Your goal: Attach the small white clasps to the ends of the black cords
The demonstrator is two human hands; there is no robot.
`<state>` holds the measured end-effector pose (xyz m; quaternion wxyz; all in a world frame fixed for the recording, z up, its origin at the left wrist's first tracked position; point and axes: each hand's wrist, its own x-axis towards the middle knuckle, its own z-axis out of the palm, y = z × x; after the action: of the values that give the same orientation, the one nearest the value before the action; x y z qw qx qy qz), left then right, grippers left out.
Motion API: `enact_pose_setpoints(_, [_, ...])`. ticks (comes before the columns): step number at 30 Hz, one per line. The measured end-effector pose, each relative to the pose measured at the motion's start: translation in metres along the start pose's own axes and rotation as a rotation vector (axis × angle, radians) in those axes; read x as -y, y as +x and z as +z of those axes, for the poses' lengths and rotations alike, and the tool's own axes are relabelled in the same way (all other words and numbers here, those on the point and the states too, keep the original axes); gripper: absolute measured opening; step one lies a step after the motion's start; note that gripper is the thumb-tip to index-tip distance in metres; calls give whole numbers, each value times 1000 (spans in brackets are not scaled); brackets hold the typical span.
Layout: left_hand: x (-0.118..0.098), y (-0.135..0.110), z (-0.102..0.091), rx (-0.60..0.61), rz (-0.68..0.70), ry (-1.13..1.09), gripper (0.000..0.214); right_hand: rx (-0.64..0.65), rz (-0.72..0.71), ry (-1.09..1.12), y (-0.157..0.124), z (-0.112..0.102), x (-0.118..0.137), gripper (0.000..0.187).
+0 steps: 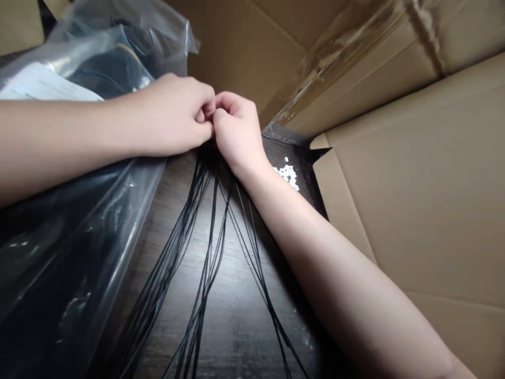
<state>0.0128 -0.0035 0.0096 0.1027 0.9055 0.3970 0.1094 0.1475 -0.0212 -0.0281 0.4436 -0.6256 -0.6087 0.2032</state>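
Observation:
My left hand [175,116] and my right hand [236,129] meet knuckle to knuckle over a dark wooden table [236,316]. Both are closed in a pinch at the top end of a bundle of thin black cords [205,252]. The cords fan out from under the hands and run down the table toward me in several strands. What exactly sits between the fingertips is hidden by the fingers.
A clear plastic bag [79,237] with dark contents and a white paper sheet [43,87] lies on the left under my left forearm. Cardboard box flaps [414,184] stand behind and on the right. Small white crumbs [288,173] lie near my right wrist.

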Motion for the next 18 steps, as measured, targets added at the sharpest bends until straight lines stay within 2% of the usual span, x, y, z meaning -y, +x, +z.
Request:
enact_pose_setpoints(6, [-6, 3, -1, 22, -31, 64, 36, -10, 10, 15, 0, -2, 2, 26])
enact_pose_setpoints(10, [-2, 5, 2, -30, -53, 40, 28, -14, -27, 21, 1, -4, -1, 22])
enact_pose_setpoints(15, [2, 4, 4, -53, 7, -3, 24, -14, -16, -37, 0, -3, 1, 23])
enact_pose_setpoints(18, [0, 1, 2, -43, -11, -13, 24, -9, -7, -52, -1, -1, 1, 24])
